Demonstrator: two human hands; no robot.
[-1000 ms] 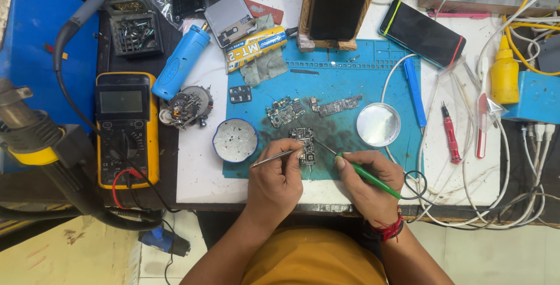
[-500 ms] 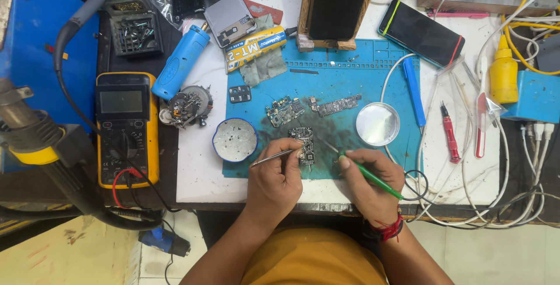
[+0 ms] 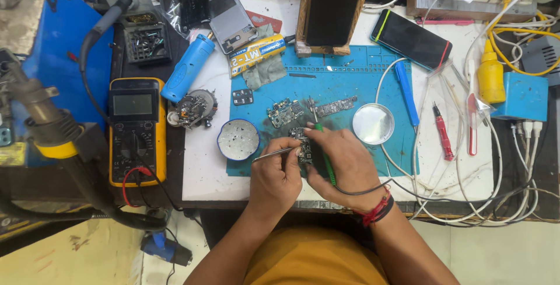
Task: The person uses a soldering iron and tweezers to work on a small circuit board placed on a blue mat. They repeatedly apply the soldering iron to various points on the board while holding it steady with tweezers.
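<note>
While the left hand point(image 3: 279, 175) pinches tweezers point(image 3: 273, 154), the right hand's point(image 3: 344, 165) grip holds a green-handled iron point(image 3: 326, 157) below a yellow tube point(image 3: 256, 53).

The mat point(image 3: 350, 87) was blue, the multimeter point(image 3: 136, 130) yellow and black. The soldering iron point(image 3: 324, 157) was green, the screwdriver point(image 3: 443, 132) red.

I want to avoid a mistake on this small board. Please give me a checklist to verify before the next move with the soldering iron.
1. Left hand holds the tweezers, tip at the circuit board: ok.
2. Right hand grips the green soldering iron: ok.
3. Board lies on the blue mat: ok.
4. Iron tip on the correct joint: cannot tell.
5. Iron cable free of snags: cannot tell.
</note>
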